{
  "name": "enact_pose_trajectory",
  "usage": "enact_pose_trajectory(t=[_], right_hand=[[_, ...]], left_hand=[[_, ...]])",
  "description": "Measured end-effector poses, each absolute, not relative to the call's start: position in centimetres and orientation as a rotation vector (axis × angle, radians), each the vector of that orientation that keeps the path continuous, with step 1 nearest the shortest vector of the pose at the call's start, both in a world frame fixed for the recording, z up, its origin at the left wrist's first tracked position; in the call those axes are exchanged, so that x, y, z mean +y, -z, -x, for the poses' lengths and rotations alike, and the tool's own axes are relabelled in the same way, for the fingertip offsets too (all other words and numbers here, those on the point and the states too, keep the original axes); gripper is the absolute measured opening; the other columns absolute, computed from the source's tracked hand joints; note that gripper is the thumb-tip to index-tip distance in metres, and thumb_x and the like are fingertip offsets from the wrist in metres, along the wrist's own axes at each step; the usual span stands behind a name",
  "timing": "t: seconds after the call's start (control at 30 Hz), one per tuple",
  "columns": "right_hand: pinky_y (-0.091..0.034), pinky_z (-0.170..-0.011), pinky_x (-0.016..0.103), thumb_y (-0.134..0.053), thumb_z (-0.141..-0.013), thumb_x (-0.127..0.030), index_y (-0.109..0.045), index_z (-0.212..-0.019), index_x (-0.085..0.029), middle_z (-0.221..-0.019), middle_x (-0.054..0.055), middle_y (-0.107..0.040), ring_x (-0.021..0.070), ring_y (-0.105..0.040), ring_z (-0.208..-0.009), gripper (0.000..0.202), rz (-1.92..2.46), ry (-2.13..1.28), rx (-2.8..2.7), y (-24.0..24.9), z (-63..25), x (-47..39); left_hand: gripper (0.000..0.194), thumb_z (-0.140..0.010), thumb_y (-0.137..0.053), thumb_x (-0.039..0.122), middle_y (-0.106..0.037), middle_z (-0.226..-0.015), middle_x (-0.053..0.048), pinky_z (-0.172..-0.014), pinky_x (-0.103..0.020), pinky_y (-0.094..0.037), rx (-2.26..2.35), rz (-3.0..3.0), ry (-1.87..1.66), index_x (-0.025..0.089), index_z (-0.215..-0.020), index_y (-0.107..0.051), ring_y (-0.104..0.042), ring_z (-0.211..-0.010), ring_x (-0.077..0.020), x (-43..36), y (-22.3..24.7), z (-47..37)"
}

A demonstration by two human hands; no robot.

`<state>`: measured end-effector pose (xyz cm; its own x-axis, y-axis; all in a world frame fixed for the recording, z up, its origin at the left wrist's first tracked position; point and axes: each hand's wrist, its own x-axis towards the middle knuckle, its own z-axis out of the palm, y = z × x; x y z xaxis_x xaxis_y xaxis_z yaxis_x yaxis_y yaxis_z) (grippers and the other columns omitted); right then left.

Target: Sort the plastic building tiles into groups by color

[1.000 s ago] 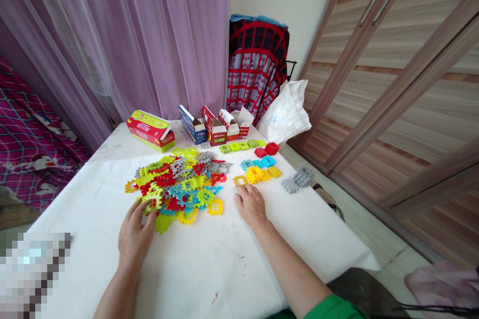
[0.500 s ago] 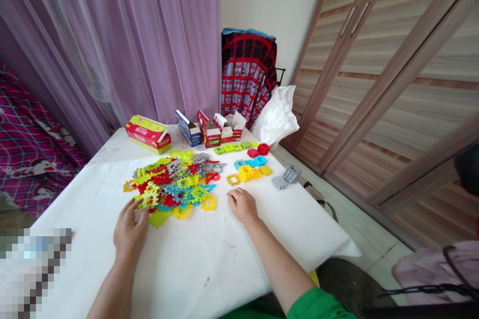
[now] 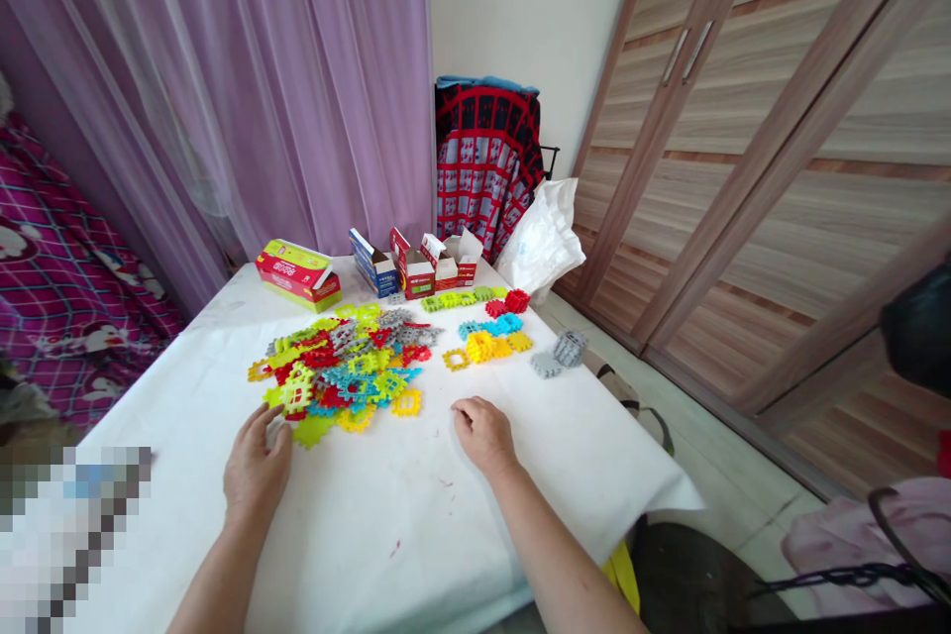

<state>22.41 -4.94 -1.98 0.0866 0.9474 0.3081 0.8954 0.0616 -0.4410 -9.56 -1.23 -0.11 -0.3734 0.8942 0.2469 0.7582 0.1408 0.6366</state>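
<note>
My left hand [image 3: 258,463] is at the near left edge of a pile of toothed plastic building pieces [image 3: 357,367] in lime, red, blue, yellow and grey. Its thumb and fingers are apart, with the fingertips at a lime piece [image 3: 273,398]; nothing is held. My right hand [image 3: 484,433] rests on the white tablecloth right of the pile, its fingers curled in and no piece showing in them. The piece closest to it in the pile is a yellow square frame [image 3: 407,403]. Beyond this hand lie joined yellow pieces [image 3: 490,346], blue pieces [image 3: 494,325] and grey pieces [image 3: 569,349].
Red pieces [image 3: 512,301] and a lime row [image 3: 457,299] lie farther back. A red-and-lime box [image 3: 298,274], a blue box [image 3: 373,263] and red boxes [image 3: 412,263] stand along the far side. A white plastic bag [image 3: 542,233] sits at the far right corner.
My right hand has drawn slightly back from the yellow pieces, toward me. My left hand is nearly where it was. The camera view has shifted a little.
</note>
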Motion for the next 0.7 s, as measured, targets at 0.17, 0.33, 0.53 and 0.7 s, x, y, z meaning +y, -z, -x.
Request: enact_pose_trajectory(t=[0.17,0.33,0.53,0.7], right_hand=[[-0.042,-0.077,0.020,-0.052,-0.085,-0.013,-0.071,-0.091,-0.025,-0.090,-0.001,-0.071,0.0132,-0.064,-0.087,0.024,1.832,-0.135,-1.798,1.6,-22.5,-6.2],[-0.042,-0.075,0.021,-0.052,-0.087,-0.014,-0.071,-0.089,-0.024,-0.088,0.000,-0.071,0.0141,-0.064,-0.086,0.022,1.825,-0.120,-1.816,1.3,-22.3,-7.1],[-0.042,-0.077,0.021,-0.052,-0.087,-0.015,-0.071,-0.090,-0.025,-0.090,0.000,-0.071,0.0146,-0.064,-0.087,0.022,1.805,-0.114,-1.823,1.7,-22.4,-7.0],[-0.042,-0.076,0.021,-0.051,-0.085,-0.013,-0.071,-0.088,-0.024,-0.087,0.000,-0.071,0.0146,-0.064,-0.084,0.023,1.758,-0.139,-1.821,1.7,-22.4,-6.7]], left_hand=[[0.035,-0.081,-0.050,0.031,-0.060,-0.128,-0.010,-0.096,-0.041,-0.048,2.209,-1.689,-1.151,0.021,-0.111,-0.067,-0.061,-0.108,-0.0274,-2.3,0.8,9.6],[0.037,-0.083,-0.046,0.029,-0.059,-0.131,-0.011,-0.103,-0.040,-0.043,2.209,-1.771,-1.096,0.019,-0.113,-0.065,-0.056,-0.120,-0.0275,-3.3,1.1,9.5],[0.051,-0.087,-0.037,0.031,-0.055,-0.134,-0.019,-0.106,-0.040,-0.039,2.344,-1.868,-0.865,0.006,-0.128,-0.053,-0.051,-0.126,-0.0291,-3.5,0.7,8.9],[0.062,-0.087,-0.038,0.037,-0.061,-0.126,-0.022,-0.099,-0.044,-0.043,2.478,-1.851,-0.714,0.002,-0.138,-0.041,-0.057,-0.117,-0.0327,-3.3,0.7,8.6]])
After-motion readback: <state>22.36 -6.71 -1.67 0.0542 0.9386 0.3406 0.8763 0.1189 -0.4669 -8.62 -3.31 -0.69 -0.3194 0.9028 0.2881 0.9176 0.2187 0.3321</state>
